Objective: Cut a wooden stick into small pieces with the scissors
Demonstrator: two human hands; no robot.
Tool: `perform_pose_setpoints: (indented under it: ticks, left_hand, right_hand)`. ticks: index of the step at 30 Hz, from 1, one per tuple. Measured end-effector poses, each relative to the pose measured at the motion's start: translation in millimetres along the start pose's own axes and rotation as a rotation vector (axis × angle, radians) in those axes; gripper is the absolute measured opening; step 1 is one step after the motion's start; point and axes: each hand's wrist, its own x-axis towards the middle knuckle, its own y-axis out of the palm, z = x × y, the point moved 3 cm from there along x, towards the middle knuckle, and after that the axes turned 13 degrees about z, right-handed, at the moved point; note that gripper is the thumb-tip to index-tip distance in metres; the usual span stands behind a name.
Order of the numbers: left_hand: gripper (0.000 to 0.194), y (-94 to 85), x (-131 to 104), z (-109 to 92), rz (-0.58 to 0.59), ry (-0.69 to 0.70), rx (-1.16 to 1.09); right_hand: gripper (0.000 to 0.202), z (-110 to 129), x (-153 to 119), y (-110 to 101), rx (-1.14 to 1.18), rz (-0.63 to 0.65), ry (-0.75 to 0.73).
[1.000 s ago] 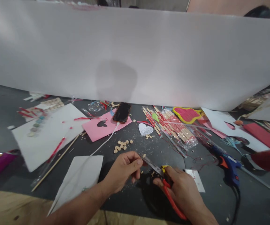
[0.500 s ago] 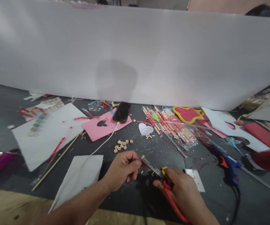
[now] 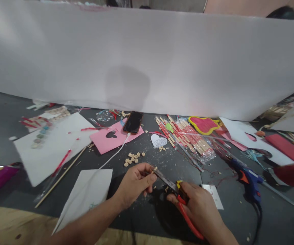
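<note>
My left hand (image 3: 138, 182) is closed in a pinch on a small wooden stick (image 3: 152, 172), most of it hidden by the fingers. My right hand (image 3: 196, 200) grips red-handled scissors (image 3: 171, 184) with a yellow part near the pivot. The scissor blades point up and left, their tips right at my left fingertips. A short pale wooden bit (image 3: 155, 168) shows at the blade tips. Just beyond my left hand lies a cluster of small wooden pieces (image 3: 133, 158). A few cut bits lie on the dark table under the blades.
Farther back are a phone (image 3: 133, 121) on pink paper (image 3: 101, 143), a white paper heart (image 3: 158, 140) and red-and-wood sticks (image 3: 191, 136) in plastic. A blue glue gun (image 3: 250, 183) lies right. White paper (image 3: 90, 183) and a long thin stick (image 3: 60, 178) lie left. A white panel (image 3: 147, 61) stands behind.
The scissor tips and my left fingertips have shifted very slightly, staying together. Otherwise the table looks the same.
</note>
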Motion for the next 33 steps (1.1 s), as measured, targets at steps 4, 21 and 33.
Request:
perform_pose_setpoints:
  ticks: [4, 21, 33]
  left_hand:
    - [0.020, -1.5, 0, 0, -0.045, 0.011, 0.040]
    - [0.031, -5.5, -1, 1, 0.048, -0.003, -0.032]
    - [0.011, 2.6, -2, 6, 0.034, 0.024, 0.020]
  right_hand:
    - [0.042, 0, 1, 0, -0.018, -0.011, 0.006]
    - [0.038, 2, 0, -3, 0.005, -0.018, 0.000]
    - [0.039, 6, 2, -6, 0.027, -0.001, -0.030]
